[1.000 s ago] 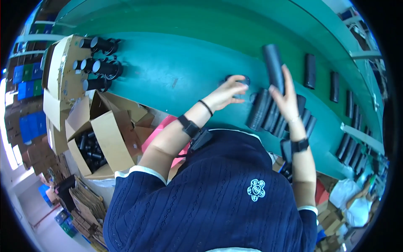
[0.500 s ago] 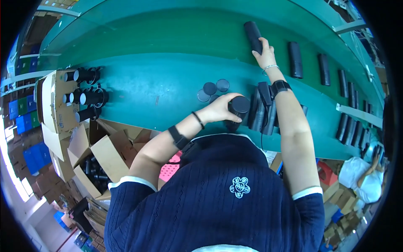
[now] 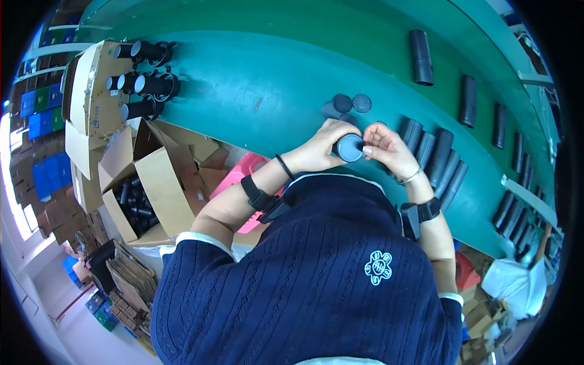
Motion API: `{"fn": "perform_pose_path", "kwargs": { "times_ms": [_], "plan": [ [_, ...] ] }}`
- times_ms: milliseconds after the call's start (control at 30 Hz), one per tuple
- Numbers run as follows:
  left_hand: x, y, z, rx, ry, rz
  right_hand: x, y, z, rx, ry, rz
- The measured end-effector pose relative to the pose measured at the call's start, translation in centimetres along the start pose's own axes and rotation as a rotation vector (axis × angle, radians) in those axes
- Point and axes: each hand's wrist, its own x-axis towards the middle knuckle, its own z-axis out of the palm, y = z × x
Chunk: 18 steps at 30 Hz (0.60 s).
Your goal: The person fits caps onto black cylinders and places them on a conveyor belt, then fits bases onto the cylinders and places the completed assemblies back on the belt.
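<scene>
A black tube [image 3: 342, 145] is in my left hand [image 3: 319, 146], its round grey-blue end face turned up. The fingers wrap round its left side, close in front of my chest. My right hand [image 3: 391, 153] has thumb and fingertips closed at the right rim of that end; any small part between them is hidden. Just beyond the hands lie several flat round black caps [image 3: 362, 103] on the green table [image 3: 243, 103]. Right of my right hand, several ribbed black tubes [image 3: 439, 157] lie side by side, partly behind my wrist.
Along the dark green strip at the far right lie spaced black tubes [image 3: 421, 58]. Black cylinders with rings [image 3: 155, 85] stand at the table's left end beside a cardboard box [image 3: 85, 91]. An open carton [image 3: 161, 188] of black parts and a pink stool [image 3: 234, 182] are below the edge.
My right hand has let go of the tube on the far strip and come back to the tube in my left hand. That tube's end now faces up; the view has shifted.
</scene>
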Motion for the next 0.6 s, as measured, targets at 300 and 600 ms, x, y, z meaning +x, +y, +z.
{"fn": "perform_pose_path", "kwargs": {
  "times_ms": [300,600],
  "plan": [
    [-1.6,-1.3,0.3,-0.277,0.013,-0.061,1.2,1.8,2.2,-0.022,0.115,0.015],
    [1.4,-0.2,-2.4,-1.305,0.267,-0.192,0.8,1.6,1.0,-0.467,0.028,-0.103]
  ]
}}
